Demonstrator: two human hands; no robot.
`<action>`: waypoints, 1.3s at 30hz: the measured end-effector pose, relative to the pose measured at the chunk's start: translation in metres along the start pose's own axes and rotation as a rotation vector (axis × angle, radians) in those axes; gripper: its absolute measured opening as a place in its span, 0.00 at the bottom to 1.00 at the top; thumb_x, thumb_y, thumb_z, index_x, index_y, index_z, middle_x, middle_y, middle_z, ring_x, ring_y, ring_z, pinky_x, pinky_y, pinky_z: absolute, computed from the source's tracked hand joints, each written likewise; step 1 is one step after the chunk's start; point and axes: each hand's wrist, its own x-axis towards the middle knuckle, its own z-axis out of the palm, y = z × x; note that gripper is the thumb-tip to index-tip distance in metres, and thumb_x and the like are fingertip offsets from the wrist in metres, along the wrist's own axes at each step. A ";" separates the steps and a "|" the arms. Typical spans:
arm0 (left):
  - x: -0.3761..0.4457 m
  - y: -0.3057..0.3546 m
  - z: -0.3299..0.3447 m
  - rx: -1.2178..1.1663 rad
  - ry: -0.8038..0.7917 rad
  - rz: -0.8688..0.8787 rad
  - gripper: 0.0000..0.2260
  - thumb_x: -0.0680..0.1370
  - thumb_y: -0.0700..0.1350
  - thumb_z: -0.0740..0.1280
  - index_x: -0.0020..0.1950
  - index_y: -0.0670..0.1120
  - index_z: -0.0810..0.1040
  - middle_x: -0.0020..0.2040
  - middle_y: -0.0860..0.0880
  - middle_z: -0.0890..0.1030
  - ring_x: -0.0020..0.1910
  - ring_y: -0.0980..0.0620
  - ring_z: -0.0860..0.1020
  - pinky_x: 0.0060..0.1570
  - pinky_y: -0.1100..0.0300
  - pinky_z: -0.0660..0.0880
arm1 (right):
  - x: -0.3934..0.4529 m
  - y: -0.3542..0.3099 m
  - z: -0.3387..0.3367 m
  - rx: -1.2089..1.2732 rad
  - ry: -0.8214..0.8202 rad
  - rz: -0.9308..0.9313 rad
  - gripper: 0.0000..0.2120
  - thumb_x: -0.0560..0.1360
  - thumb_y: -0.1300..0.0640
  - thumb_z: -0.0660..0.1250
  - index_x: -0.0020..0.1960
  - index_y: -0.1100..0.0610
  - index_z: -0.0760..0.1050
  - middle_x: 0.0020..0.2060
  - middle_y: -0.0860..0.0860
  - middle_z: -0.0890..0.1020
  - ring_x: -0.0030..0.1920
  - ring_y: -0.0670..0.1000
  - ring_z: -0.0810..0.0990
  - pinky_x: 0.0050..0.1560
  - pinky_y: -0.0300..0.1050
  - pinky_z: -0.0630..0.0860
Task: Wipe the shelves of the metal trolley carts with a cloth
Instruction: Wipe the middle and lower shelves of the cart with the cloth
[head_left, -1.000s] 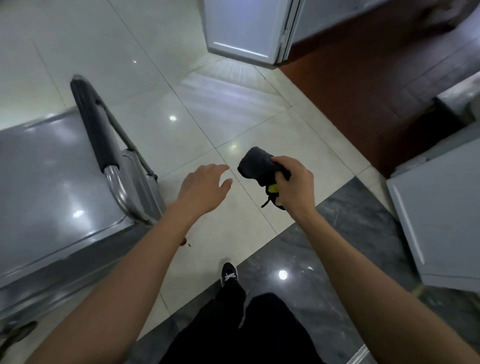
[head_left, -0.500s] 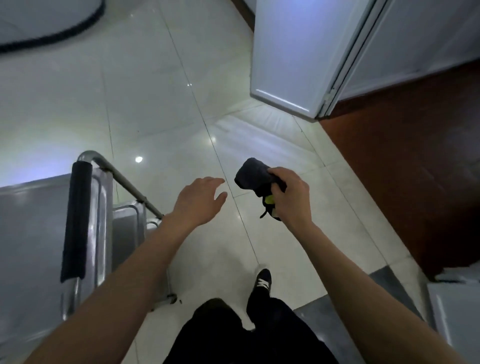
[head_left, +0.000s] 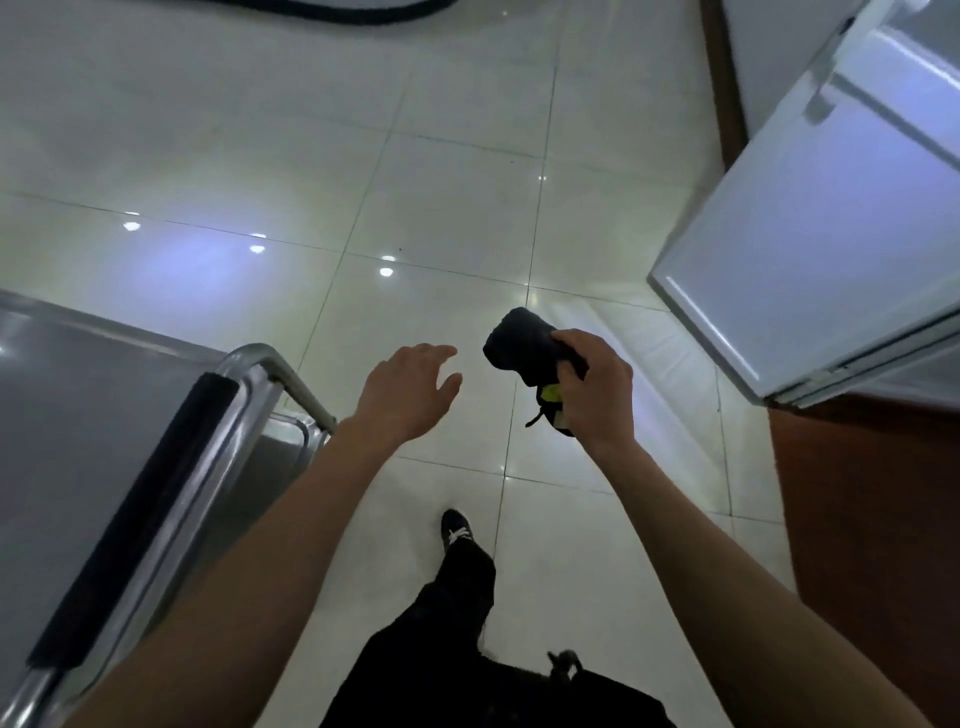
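Your dark cloth (head_left: 522, 338) sits bunched in your right hand (head_left: 597, 392), fingers curled round it, while the trolley shelf (head_left: 78, 415) lies at eight o'clock, its handle (head_left: 135, 519) nearer your empty, loose-fingered left hand (head_left: 405, 395).
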 end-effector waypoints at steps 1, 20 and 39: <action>0.018 -0.003 -0.005 -0.012 0.000 -0.021 0.22 0.82 0.57 0.60 0.75 0.54 0.68 0.73 0.50 0.73 0.69 0.47 0.72 0.66 0.48 0.69 | 0.021 -0.003 0.005 0.005 -0.014 -0.007 0.18 0.76 0.68 0.62 0.60 0.53 0.81 0.56 0.49 0.82 0.54 0.53 0.81 0.56 0.52 0.80; 0.295 -0.043 -0.093 -0.086 0.102 -0.431 0.22 0.83 0.57 0.58 0.76 0.54 0.67 0.74 0.52 0.71 0.71 0.49 0.70 0.68 0.50 0.67 | 0.402 -0.068 0.125 0.040 -0.423 -0.292 0.19 0.75 0.68 0.62 0.59 0.51 0.81 0.53 0.47 0.82 0.45 0.40 0.80 0.42 0.23 0.71; 0.281 -0.233 -0.146 -0.489 0.507 -1.285 0.21 0.83 0.56 0.60 0.75 0.55 0.68 0.73 0.53 0.72 0.71 0.50 0.70 0.68 0.52 0.67 | 0.468 -0.268 0.429 -0.049 -1.219 -0.727 0.19 0.76 0.67 0.60 0.59 0.49 0.80 0.54 0.45 0.81 0.55 0.51 0.80 0.60 0.55 0.78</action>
